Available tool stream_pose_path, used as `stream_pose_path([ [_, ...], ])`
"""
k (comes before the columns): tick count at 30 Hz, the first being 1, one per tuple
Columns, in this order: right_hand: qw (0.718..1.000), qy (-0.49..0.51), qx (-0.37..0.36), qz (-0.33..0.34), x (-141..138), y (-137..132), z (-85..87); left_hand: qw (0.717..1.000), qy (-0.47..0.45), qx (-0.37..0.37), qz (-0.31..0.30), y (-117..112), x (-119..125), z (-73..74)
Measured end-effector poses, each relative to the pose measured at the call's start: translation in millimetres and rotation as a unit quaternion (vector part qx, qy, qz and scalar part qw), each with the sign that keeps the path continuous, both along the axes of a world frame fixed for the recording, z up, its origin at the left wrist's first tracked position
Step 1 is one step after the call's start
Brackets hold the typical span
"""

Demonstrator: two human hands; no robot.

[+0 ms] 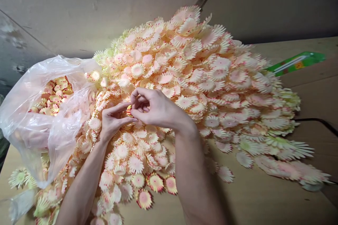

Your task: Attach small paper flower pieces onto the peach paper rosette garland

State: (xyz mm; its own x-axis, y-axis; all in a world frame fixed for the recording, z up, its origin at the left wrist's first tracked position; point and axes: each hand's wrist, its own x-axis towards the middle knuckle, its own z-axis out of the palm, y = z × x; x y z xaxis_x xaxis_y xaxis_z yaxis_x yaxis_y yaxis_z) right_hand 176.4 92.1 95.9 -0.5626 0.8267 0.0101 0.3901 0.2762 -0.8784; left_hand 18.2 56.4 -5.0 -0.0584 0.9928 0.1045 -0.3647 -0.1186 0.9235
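Observation:
A big heap of pink and cream fabric flower petals (200,77) covers the middle of a brown table (264,197). Both my hands meet over the heap's near left side. My left hand (113,119) and my right hand (153,107) pinch one small yellow and red flower piece (129,111) between their fingertips. Loose petal discs lie under and around my forearms.
A clear plastic bag (44,126) with more yellow-red flower pieces lies open at the left. A green packet (297,62) rests at the far right of the table, a black cable (319,122) below it. A grey wall rises behind.

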Motion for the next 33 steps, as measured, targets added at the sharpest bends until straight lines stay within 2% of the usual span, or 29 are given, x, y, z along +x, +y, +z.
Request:
stream_pose_path([
  [5, 1.0, -0.013, 0.019, 0.001, -0.3, 1.6, -2.5, 1.0, -0.007, -0.001, -0.012, -1.1, 1.3, 2.0],
  [9, 0.998, -0.03, 0.047, 0.014, -1.0, 2.3, -2.4, 0.999, 0.018, -0.014, 0.03, -1.2, -1.2, 1.0],
  [13, 0.994, -0.034, 0.107, 0.007, -4.9, 2.0, -4.4, 0.998, 0.002, -0.015, 0.059, 0.6, -2.5, -1.2],
  [18, 0.984, -0.052, 0.17, -0.017, -7.6, 3.9, -5.2, 0.997, -0.027, -0.019, 0.071, 3.1, -2.2, -1.9],
  [20, 0.98, -0.061, 0.185, -0.04, 0.7, 6.6, -4.4, 0.996, -0.049, -0.021, 0.077, 4.3, -3.7, -0.6],
  [22, 0.974, -0.058, 0.199, -0.091, 14.9, 9.0, -2.6, 0.991, -0.087, -0.017, 0.105, 5.4, -5.5, 0.7],
  [24, 0.968, -0.02, 0.193, -0.157, 29.4, 9.3, 0.3, 0.986, -0.105, -0.02, 0.128, 5.9, -6.3, 1.4],
  [25, 0.967, 0.011, 0.179, -0.182, 34.5, 8.5, 2.3, 0.987, -0.1, -0.021, 0.122, 5.7, -6.1, 1.4],
  [26, 0.973, 0.037, 0.149, -0.175, 37.3, 7.1, 4.3, 0.991, -0.086, -0.024, 0.098, 5.4, -5.6, 1.1],
  [29, 0.996, 0.035, 0.034, -0.077, 31.5, 2.1, 9.4, 0.996, -0.047, -0.026, 0.066, 4.5, -4.1, -0.8],
  [33, 1.0, -0.015, -0.024, 0.001, 10.9, 1.1, 8.7, 0.996, -0.027, -0.021, 0.077, 4.8, -5.6, -3.3],
])
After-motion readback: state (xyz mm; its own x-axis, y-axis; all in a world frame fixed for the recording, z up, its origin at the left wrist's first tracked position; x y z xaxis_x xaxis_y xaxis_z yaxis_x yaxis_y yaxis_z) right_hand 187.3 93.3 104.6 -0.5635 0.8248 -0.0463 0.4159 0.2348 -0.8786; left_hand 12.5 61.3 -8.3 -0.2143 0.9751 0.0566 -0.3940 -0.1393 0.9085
